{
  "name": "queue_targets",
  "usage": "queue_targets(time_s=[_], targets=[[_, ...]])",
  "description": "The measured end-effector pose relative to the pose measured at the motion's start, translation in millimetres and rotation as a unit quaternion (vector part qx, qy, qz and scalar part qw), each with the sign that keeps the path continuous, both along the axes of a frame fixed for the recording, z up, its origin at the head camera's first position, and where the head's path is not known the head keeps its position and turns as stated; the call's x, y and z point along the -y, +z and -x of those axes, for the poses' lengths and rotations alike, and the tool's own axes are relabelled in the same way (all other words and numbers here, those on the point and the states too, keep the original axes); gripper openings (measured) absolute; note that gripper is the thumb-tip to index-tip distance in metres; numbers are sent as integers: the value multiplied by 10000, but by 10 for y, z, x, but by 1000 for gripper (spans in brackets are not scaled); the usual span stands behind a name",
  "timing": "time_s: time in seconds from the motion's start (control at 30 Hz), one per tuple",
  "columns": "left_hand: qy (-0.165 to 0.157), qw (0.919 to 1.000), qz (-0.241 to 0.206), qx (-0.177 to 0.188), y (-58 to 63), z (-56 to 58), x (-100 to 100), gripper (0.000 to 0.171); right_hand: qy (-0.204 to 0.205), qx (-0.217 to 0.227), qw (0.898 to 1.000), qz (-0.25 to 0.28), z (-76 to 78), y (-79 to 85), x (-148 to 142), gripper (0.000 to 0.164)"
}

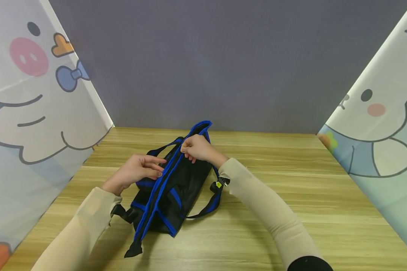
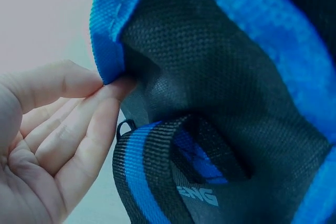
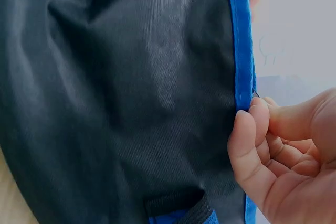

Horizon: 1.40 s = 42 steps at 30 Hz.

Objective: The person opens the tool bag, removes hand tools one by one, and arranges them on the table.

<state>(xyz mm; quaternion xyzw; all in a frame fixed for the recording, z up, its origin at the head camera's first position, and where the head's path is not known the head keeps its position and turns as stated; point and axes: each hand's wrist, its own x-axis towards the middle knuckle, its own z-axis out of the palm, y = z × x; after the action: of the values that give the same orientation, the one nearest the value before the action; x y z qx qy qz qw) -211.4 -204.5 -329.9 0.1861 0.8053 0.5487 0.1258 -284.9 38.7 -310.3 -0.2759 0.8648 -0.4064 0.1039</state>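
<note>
- From where I stand, the hands look busy with the bag's long top opening, probably working its zip; I can't make out a zip pull for certain.
- The black bag (image 1: 196, 177) lies slantwise on the wooden table (image 1: 325, 188), between the two forearms, its opening running from a black tab (image 1: 133, 249) at the near end to a gaping far end.
- The left hand (image 1: 135, 171) is at the bag's left side, about midway along the opening, thumb and forefinger pinching the blue trim (image 2: 107, 40).
- The right hand (image 1: 198, 147) is farther up, near the gaping end, fingers curled and pinching at the edge; whatever else is between its fingertips is hidden.
- A carrying strap (image 1: 214, 203) loops out on the right, below the right wrist and apart from both hands.
- I'd judge that the next move calls for the left hand to steady the edge, so the right can work along the opening without snagging cloth.
</note>
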Motion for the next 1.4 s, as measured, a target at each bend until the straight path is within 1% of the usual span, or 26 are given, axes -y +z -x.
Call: queue_targets(time_s=[0.2,0.33,0.5,0.67,0.83,0.93,1.13,1.4], targets=[[11,10000,-59,56,5,-7,5,46,123,120,9998,125,-93,-26,45,18],[0,10000,-63,74,8,-10,16,46,212,302,9990,247,-197,-28,91,17],[7,9999,-30,119,-4,-12,27,46,285,634,9964,495,-308,-80,121,15],[1,10000,-12,92,-19,-19,47,46,454,967,9912,786,-392,-134,164,13],[0,10000,-8,75,-31,-22,62,46,592,1339,9826,1146,-467,-180,190,12],[-45,10000,-31,72,-37,-18,59,46,660,1491,9785,1261,-518,-205,198,12],[-87,9999,-100,74,-40,-2,54,46,755,1555,9765,1285,-633,-230,231,11],[-99,9999,-139,12,-55,11,69,44,1380,1467,9735,1082,-840,-254,301,12]])
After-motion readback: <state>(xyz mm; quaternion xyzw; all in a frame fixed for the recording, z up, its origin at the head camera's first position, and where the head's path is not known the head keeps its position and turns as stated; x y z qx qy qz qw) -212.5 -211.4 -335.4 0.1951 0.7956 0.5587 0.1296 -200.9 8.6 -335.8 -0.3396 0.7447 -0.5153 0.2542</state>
